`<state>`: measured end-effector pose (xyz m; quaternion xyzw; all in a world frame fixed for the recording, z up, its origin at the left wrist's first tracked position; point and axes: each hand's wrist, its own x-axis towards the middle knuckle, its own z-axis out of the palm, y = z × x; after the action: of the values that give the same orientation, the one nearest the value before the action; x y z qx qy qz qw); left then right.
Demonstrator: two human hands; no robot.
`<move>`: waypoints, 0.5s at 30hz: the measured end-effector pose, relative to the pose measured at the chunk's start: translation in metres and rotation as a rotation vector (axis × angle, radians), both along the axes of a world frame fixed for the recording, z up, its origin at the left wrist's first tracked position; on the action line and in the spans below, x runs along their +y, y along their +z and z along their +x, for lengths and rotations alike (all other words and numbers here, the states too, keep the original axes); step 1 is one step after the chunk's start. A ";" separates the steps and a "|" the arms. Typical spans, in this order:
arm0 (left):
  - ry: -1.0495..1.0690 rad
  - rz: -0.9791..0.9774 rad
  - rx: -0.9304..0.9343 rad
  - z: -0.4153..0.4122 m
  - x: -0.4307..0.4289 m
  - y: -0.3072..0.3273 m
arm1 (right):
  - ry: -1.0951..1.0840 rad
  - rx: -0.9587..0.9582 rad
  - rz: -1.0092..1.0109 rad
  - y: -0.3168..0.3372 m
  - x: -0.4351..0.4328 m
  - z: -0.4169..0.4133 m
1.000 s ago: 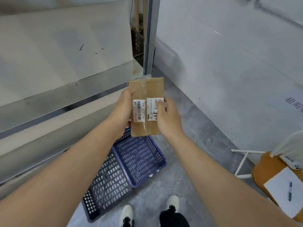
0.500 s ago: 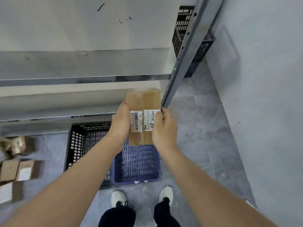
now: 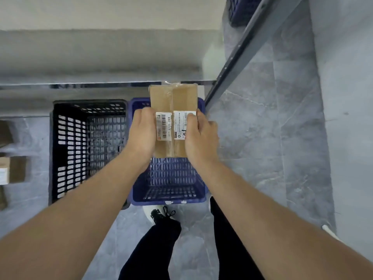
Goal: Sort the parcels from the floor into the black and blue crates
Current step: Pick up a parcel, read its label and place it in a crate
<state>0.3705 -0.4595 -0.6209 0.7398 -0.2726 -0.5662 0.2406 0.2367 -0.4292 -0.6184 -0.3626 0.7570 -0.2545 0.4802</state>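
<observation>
The cardboard parcel carries two white labels side by side on its upper face, with a strip of clear tape running down the middle between them. The left label has a barcode at its top and a line of print running along its length that reads roughly "N705 094"; an orange patch sits at its lower corner. The right label is a shipping label with fine print too small to read, a dark band near its lower end and a handwritten black mark beside it, partly hidden by the thumb.

Both hands grip the parcel. The left hand is curled round the left long edge, its back to the camera and its fingers out of sight beneath the box. The right hand clasps the right long edge, with its thumb pressed on the edge of the shipping label.

The parcel is held in the air, lengthwise away from the person, above the far half of the blue crate. The black crate stands on the grey tiled floor, touching the blue one's left side. Both crates have perforated walls, and no parcels show in their visible parts.

More cardboard parcels lie on the floor at the left edge, one showing a white label. A grey metal shelf upright slants up to the right of the parcel. A white and black shoe stands just behind the blue crate.
</observation>
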 end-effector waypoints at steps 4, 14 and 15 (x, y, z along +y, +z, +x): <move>0.050 0.014 -0.017 -0.006 0.007 -0.096 | 0.112 0.019 0.044 -0.106 0.004 -0.004; 0.139 0.195 0.131 -0.033 0.001 -0.309 | 0.170 0.085 0.244 -0.311 -0.020 -0.019; 0.134 0.196 0.144 -0.035 -0.002 -0.325 | 0.171 0.095 0.249 -0.326 -0.023 -0.017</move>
<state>0.3355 -0.4614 -0.9463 0.7335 -0.1480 -0.6246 0.2233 0.2199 -0.4519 -0.9441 -0.3750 0.7709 -0.0995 0.5052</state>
